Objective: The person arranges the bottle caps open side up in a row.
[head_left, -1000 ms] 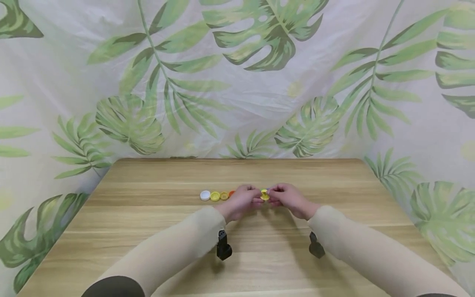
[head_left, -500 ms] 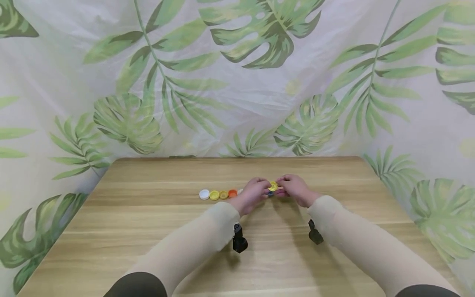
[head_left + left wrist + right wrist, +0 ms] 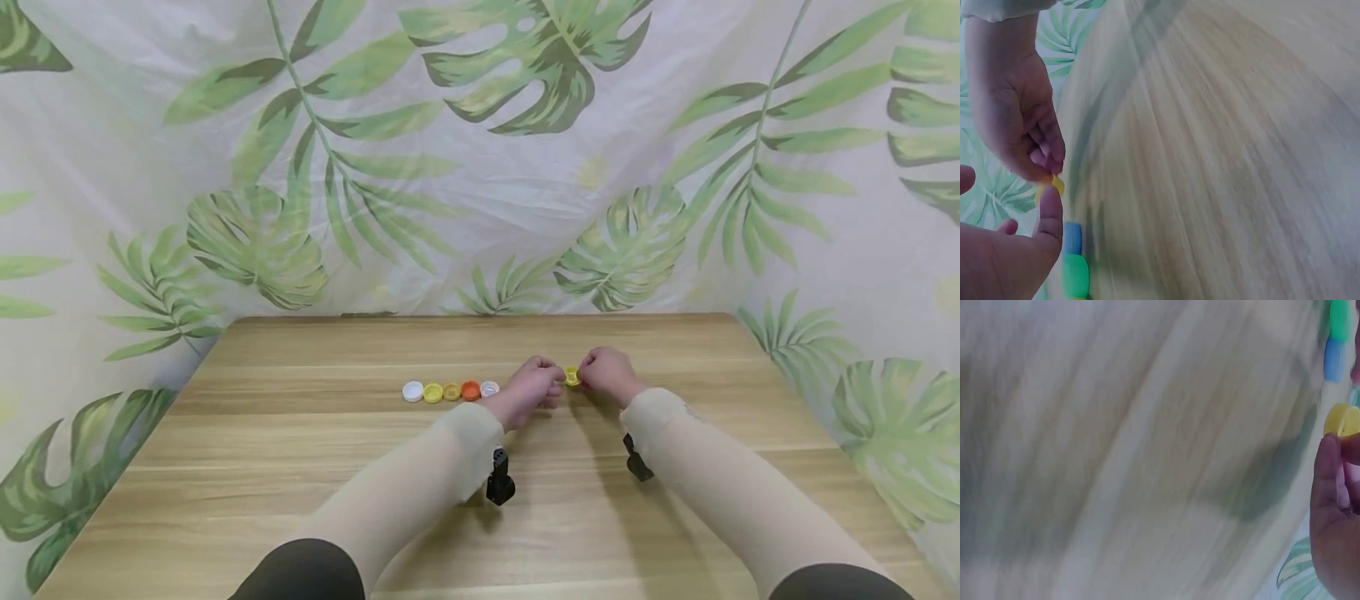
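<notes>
My right hand (image 3: 609, 375) pinches a small yellow bottle cap (image 3: 572, 377) between thumb and fingertips, just above the table. To its left is my left hand (image 3: 531, 390), its fingertips close to the cap; in the left wrist view a straight digit of the left hand (image 3: 1013, 256) overlaps the cap (image 3: 1054, 185). Contact there is unclear. A blue cap (image 3: 1073, 239) and a green cap (image 3: 1076, 275) lie side by side beneath the left hand; the head view hides them. The right wrist view shows the yellow cap (image 3: 1340, 419) between the right hand's (image 3: 1338, 544) digits, near the blue cap.
Left of the hands, a row of caps runs across the wooden table (image 3: 315, 467): white (image 3: 413, 391), yellow (image 3: 432, 393), amber (image 3: 452, 392), orange (image 3: 470, 390) and a pale one (image 3: 489, 389). Behind hangs a leaf-patterned cloth (image 3: 495, 208).
Both hands have moved right and slightly away from me with the yellow cap. The orange and pale caps have come into full view. A gap has opened between the left palm and right hand.
</notes>
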Demonstrator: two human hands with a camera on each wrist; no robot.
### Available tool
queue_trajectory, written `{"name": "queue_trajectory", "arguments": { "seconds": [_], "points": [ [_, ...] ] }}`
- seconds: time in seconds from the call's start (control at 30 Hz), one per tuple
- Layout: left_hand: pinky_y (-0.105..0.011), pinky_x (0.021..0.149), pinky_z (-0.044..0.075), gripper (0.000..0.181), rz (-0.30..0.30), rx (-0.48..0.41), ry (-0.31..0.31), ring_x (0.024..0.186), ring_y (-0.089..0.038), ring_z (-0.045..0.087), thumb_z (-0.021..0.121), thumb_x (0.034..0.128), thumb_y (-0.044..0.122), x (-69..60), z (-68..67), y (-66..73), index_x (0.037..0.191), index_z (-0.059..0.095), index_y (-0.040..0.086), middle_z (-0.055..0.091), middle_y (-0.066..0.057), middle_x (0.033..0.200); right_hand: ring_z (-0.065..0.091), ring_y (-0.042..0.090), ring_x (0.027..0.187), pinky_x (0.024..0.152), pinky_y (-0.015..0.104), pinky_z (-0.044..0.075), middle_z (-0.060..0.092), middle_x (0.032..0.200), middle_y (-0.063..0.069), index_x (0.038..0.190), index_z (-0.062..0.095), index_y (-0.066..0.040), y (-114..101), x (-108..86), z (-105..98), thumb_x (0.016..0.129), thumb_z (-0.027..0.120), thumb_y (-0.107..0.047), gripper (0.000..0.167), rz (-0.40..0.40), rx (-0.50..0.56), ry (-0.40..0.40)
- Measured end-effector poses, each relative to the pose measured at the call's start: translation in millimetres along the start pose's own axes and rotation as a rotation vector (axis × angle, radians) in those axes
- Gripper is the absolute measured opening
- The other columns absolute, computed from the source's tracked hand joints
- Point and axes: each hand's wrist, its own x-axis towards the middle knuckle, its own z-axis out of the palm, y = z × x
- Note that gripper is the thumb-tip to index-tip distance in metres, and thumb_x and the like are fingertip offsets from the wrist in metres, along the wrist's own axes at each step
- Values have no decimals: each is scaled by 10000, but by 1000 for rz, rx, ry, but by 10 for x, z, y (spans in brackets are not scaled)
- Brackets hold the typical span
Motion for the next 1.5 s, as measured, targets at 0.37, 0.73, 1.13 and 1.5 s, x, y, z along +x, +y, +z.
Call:
{"name": "queue_trajectory", "arguments": {
  "seconds": [0.37,0.73,1.13,1.5],
  "points": [
    [-365,805,556,222,-54,140,-80,873,-226,598,562,1039,162,-89,-5,-55,1220,515,42,586,-217,1221,603,104,612,598,203,521,667,688,57,829,634,2,3,-45,-2,851,569,8,68,44,-19,-102],
    [-440,945,546,281,8,71,51,1170,-358,589,462,1053,145,-196,-77,-18,1267,526,-25,564,-237,1308,605,119,636,596,226,564,637,744,78,975,629,78,12,-35,87,880,546,80,127,62,174,-185],
    [-429,949,543,285,0,43,66,1154,-338,590,474,1050,144,-302,-250,-90,1283,503,-19,537,-224,1358,624,133,728,670,237,577,659,902,132,1131,608,134,-1,-65,77,983,518,31,202,83,225,-235],
    [-389,883,566,262,1,57,58,1044,-283,597,464,1045,128,-395,-399,-156,1258,504,-18,557,-226,1240,609,94,674,639,208,564,655,864,115,1129,587,150,24,-55,54,1013,517,17,190,94,290,-238]
  ]
}}
